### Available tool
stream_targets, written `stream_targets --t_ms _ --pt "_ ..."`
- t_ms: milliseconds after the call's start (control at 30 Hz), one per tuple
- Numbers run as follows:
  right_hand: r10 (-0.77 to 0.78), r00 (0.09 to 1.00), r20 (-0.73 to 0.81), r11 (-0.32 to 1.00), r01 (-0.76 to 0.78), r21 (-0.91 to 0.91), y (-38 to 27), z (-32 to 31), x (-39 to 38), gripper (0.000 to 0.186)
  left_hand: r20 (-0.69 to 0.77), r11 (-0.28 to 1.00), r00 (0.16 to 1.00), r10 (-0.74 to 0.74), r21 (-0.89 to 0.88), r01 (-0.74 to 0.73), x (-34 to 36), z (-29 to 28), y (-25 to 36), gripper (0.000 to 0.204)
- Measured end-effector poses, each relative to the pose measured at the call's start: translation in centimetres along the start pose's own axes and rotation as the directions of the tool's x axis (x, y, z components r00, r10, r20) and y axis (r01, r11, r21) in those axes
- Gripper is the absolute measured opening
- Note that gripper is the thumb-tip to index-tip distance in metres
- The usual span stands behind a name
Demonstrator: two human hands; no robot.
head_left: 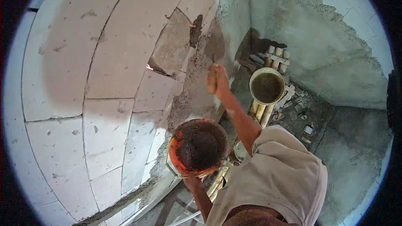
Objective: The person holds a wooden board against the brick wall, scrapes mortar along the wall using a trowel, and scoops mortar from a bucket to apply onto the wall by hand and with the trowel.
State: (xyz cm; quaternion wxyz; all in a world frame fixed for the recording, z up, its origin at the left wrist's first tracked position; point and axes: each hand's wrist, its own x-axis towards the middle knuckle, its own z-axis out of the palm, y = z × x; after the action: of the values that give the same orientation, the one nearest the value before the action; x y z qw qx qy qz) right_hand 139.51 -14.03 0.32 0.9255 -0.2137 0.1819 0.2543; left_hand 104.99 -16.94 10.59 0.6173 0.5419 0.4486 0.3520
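Observation:
My right hand is wrapped round the wooden handle of a trowel. Its grey blade lies against, or very close to, the rough mortar strip beside the wall corner; contact is hard to judge. Lower down, my left hand grips the near side of an orange-red bucket, with its fingers partly hidden. Dark, wet mortar fills much of the bucket, which is held close to the wall. A dark smear of mortar sits left of the trowel blade, next to a grey patch.
Pale blocks form the wall at left; grey plaster covers the right wall. A pale bucket of grey liquid stands by bamboo poles. Broken rubble lies below, near another bundle of poles.

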Motion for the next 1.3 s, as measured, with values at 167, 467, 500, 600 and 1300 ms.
stream_targets --t_ms 167,467,500,600,1300 --pt "0.208 0.960 0.186 0.948 -0.245 0.204 0.5 -5.0 3.9 0.029 -0.141 0.962 0.953 -0.268 0.006 0.272 -0.5 -8.0 -6.3 0.054" --pt "0.261 0.915 0.308 0.850 -0.369 0.376 3.0 1.2 4.1 0.035 -0.133 0.928 0.922 -0.364 0.035 0.371 1.2 -10.3 -8.3 0.056" --pt "0.288 0.931 0.227 0.883 -0.349 0.313 3.1 2.5 3.7 0.035 -0.136 0.925 0.919 -0.369 0.040 0.377 1.4 -10.3 -8.3 0.056" --pt "0.413 0.904 0.112 0.889 -0.427 0.168 4.7 6.3 1.4 0.035 -0.147 0.925 0.918 -0.368 0.046 0.378 1.4 -10.4 -8.0 0.057" --pt "0.237 0.967 0.093 0.951 -0.211 -0.228 2.4 5.4 5.1 0.036 -0.102 0.891 0.899 -0.426 0.123 0.437 3.5 -6.9 -8.6 0.061"
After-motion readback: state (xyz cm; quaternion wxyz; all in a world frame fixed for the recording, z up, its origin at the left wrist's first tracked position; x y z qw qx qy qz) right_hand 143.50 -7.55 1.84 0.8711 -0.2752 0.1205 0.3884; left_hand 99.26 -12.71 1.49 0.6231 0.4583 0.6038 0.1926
